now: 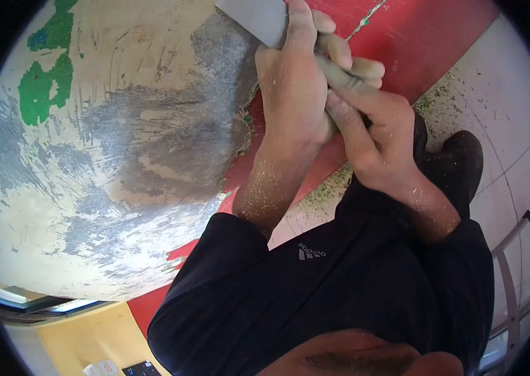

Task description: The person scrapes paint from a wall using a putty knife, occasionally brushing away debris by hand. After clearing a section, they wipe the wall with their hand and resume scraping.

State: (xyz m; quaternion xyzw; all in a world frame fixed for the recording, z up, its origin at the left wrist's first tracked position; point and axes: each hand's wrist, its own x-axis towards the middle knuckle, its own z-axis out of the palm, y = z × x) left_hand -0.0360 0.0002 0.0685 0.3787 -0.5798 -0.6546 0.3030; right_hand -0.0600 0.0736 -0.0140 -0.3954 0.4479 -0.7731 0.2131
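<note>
A flat grey scraper blade rests over the worn surface at the top. My left hand is closed on this scraper, one digit pressed along the blade. Against it, on the right, lies my right hand, its fingers bent and pressed together beside the left palm. What they grip is hidden between the hands. The surface shows cream, scratched grey and green patches, and a ragged edge of red paint runs beneath the hands. Pale flakes cling to both forearms.
Greenish crumbs are scattered on the tiled floor at the right. A dark shoe shows near them. Metal bars stand at the lower right. At the lower left is a yellow panel bearing small items.
</note>
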